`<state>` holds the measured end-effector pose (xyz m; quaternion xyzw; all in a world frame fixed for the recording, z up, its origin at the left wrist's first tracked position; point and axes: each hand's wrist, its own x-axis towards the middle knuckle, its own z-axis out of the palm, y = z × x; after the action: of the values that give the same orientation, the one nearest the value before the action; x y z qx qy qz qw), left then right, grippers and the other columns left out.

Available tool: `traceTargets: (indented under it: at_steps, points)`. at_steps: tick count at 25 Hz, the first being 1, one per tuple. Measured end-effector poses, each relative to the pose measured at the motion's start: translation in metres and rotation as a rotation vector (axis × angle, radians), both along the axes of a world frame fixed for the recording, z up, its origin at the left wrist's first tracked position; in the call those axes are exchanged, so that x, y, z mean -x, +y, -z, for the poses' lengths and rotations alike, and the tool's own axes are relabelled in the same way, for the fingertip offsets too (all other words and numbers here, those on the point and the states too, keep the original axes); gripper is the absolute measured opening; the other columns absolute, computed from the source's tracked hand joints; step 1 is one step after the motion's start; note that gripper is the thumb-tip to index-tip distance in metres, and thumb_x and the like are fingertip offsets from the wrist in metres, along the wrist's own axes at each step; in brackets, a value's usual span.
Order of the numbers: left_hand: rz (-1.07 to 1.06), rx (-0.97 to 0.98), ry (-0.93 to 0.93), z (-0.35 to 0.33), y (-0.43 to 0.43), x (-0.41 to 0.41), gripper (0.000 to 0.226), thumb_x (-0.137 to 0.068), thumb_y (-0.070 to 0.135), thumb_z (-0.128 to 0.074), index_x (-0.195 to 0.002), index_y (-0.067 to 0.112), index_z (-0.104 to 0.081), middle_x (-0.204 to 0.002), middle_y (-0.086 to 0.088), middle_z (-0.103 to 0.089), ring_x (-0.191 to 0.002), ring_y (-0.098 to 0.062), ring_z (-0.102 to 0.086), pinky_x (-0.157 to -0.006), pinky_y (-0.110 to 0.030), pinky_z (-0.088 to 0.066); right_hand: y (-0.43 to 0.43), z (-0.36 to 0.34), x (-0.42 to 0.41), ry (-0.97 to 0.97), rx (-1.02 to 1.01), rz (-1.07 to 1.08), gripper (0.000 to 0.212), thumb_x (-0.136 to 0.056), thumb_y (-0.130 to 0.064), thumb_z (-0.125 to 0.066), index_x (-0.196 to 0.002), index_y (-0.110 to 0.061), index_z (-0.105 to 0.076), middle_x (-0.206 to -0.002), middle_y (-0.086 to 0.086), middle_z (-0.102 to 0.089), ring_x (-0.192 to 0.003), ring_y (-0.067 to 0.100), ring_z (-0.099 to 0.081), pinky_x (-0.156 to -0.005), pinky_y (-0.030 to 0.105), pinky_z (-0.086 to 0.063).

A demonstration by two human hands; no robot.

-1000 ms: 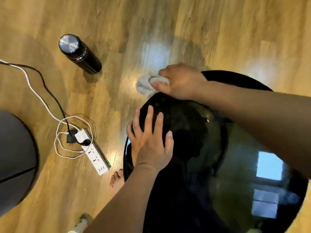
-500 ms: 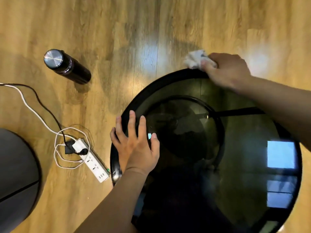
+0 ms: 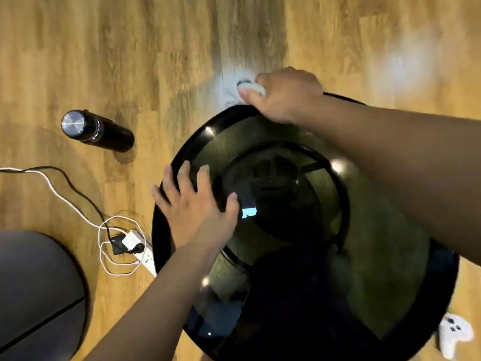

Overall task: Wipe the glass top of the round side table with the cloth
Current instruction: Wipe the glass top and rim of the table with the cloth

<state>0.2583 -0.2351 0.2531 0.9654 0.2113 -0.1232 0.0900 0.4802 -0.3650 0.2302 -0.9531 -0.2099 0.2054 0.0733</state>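
While the right hand [image 3: 283, 96] bunches the crumpled white cloth [image 3: 233, 93] in curled fingers at the far edge of the round black-rimmed side table [image 3: 182, 155], we take the step in hand to be a sweep along the rim of its dark glass top [image 3: 385, 256]. The cloth hangs partly past the edge over the wooden plank floor [image 3: 104, 48] and is too blurred to show its folds. The left hand [image 3: 197, 207] lies flat with fingers spread on the glass by the left rim, well apart from the right, and we judge that it steadies the table. Next, we think, the cloth should be drawn back onto the glass and carried across the middle and the near right side. Against half a second ago, the cloth hand has slid a little leftward along the far rim and the left hand has kept its place. A white game controller [image 3: 454, 334] has come into view on the floor at the near right, and the black flask with a steel cap [image 3: 99, 131] stands to the left as before.
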Motion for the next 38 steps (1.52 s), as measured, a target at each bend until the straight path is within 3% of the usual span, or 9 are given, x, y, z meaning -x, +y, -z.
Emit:
traceTargets:
  at_steps: [4,7,12,18,22,26,30,34,38]
  points:
    - [0.447,0.044,0.233,-0.010,-0.077,-0.071,0.125,-0.067,0.083,-0.059,-0.154,0.034,0.018,-0.160,-0.014,0.032,-0.146,-0.048,0.023,-0.116,-0.070,-0.004,-0.164,-0.007,0.038,0.031,0.045,0.433,0.057,-0.097,-0.060,-0.022,-0.110,-0.017,-0.057,-0.101,0.021,-0.062,-0.080,0.033,-0.047,-0.068,0.039,-0.037]
    - [0.542,0.122,0.452,-0.008,-0.123,-0.108,0.144,-0.060,0.070,-0.078,-0.147,0.039,0.031,-0.147,-0.010,0.053,-0.134,-0.061,0.033,-0.106,-0.082,-0.006,-0.242,-0.019,0.117,0.111,0.026,0.639,0.048,-0.100,-0.055,-0.026,-0.112,-0.020,-0.055,-0.104,0.023,-0.063,-0.080,0.031,-0.045,-0.069,0.039,-0.036]
    - [0.513,0.110,0.560,-0.004,-0.134,-0.120,0.147,-0.058,0.060,-0.085,-0.144,0.045,0.032,-0.143,-0.008,0.057,-0.126,-0.065,0.040,-0.102,-0.086,-0.004,-0.217,-0.021,0.084,0.201,-0.133,0.635,0.033,-0.100,-0.049,-0.032,-0.104,-0.025,-0.055,-0.105,0.015,-0.064,-0.084,0.031,-0.051,-0.068,0.037,-0.035]
    - [0.477,0.044,0.642,-0.006,-0.136,-0.120,0.137,-0.059,0.064,-0.083,-0.151,0.043,0.017,-0.160,-0.007,0.032,-0.129,-0.060,0.042,-0.106,-0.082,0.000,-0.050,-0.011,-0.010,0.136,-0.218,0.098,0.042,-0.091,-0.057,-0.038,-0.120,-0.034,-0.058,-0.110,-0.004,-0.063,-0.105,0.022,-0.055,-0.074,0.035,-0.039]
    - [0.473,0.065,0.610,-0.008,-0.135,-0.118,0.141,-0.057,0.064,-0.084,-0.147,0.048,0.024,-0.151,-0.003,0.048,-0.129,-0.059,0.042,-0.107,-0.081,-0.002,-0.098,0.004,-0.001,0.144,-0.203,0.278,0.050,-0.089,-0.065,-0.038,-0.123,-0.033,-0.057,-0.114,0.000,-0.064,-0.107,0.027,-0.058,-0.070,0.033,-0.037]
    - [0.486,0.071,0.603,-0.010,-0.135,-0.117,0.145,-0.058,0.063,-0.084,-0.141,0.050,0.034,-0.143,-0.002,0.058,-0.131,-0.060,0.039,-0.108,-0.081,-0.004,-0.211,-0.003,0.082,0.142,-0.242,0.588,0.043,-0.096,-0.061,-0.032,-0.102,-0.023,-0.051,-0.090,0.009,-0.059,-0.081,0.032,-0.055,-0.061,0.036,-0.032]
    - [0.497,0.076,0.597,-0.008,-0.132,-0.118,0.147,-0.057,0.064,-0.084,-0.141,0.049,0.036,-0.142,-0.004,0.058,-0.129,-0.061,0.039,-0.106,-0.082,-0.005,-0.271,-0.033,0.204,0.303,-0.231,0.878,0.050,-0.091,-0.068,-0.035,-0.094,-0.021,-0.051,-0.077,0.011,-0.063,-0.062,0.030,-0.059,-0.064,0.040,-0.046]
    - [0.498,0.094,0.609,-0.006,-0.131,-0.119,0.148,-0.057,0.061,-0.086,-0.140,0.048,0.036,-0.141,-0.004,0.059,-0.126,-0.061,0.043,-0.104,-0.084,-0.001,-0.256,-0.030,0.171,0.308,-0.207,0.794,0.021,-0.099,-0.040,-0.046,-0.093,-0.020,-0.050,-0.087,0.010,-0.059,-0.075,0.024,-0.053,-0.066,0.041,-0.041]
    - [0.490,0.076,0.615,-0.004,-0.132,-0.119,0.148,-0.057,0.061,-0.086,-0.140,0.049,0.036,-0.140,-0.004,0.060,-0.125,-0.061,0.044,-0.104,-0.084,0.001,-0.182,-0.018,0.060,0.202,-0.208,0.524,0.030,-0.098,-0.042,-0.043,-0.114,-0.019,-0.053,-0.098,0.009,-0.061,-0.080,0.026,-0.055,-0.063,0.035,-0.042]
